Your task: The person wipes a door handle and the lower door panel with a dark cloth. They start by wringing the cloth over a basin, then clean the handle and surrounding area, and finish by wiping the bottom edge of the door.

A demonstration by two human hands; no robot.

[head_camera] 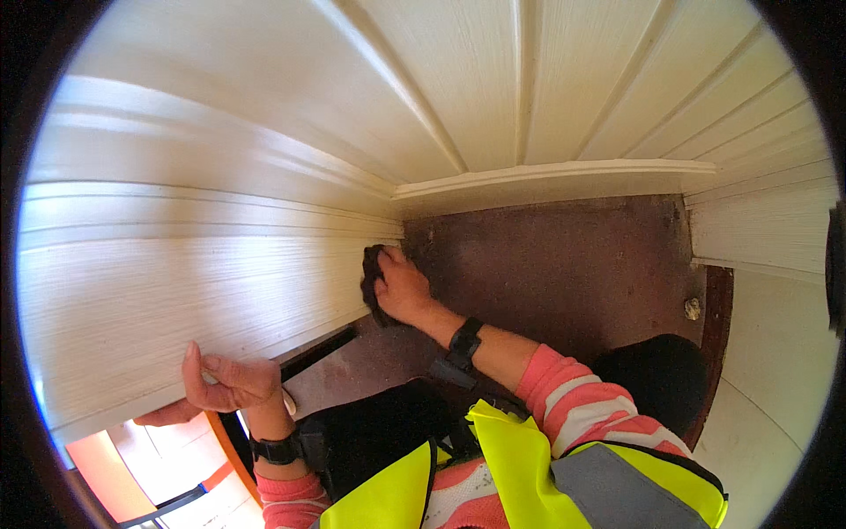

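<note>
My right hand [403, 287] grips a dark, crumpled cloth [373, 281] and presses it against the lower white panel [218, 278], close to the corner where the panel meets the brown floor [555, 264]. Farther left, my left hand [228, 383] is held in front of the same panel near its bottom edge. Its fingers are bent and apart, and nothing shows between them. Whether it touches the panel I cannot tell. Both wrists carry black bands.
A grooved white panelled wall [522, 86] rises ahead above a ledge [555, 182]. A small crumpled scrap [692, 309] lies on the floor at right, beside a dark red threshold strip [717, 330]. Pale tiles [767, 370] lie beyond it. An orange object [112, 476] stands at lower left.
</note>
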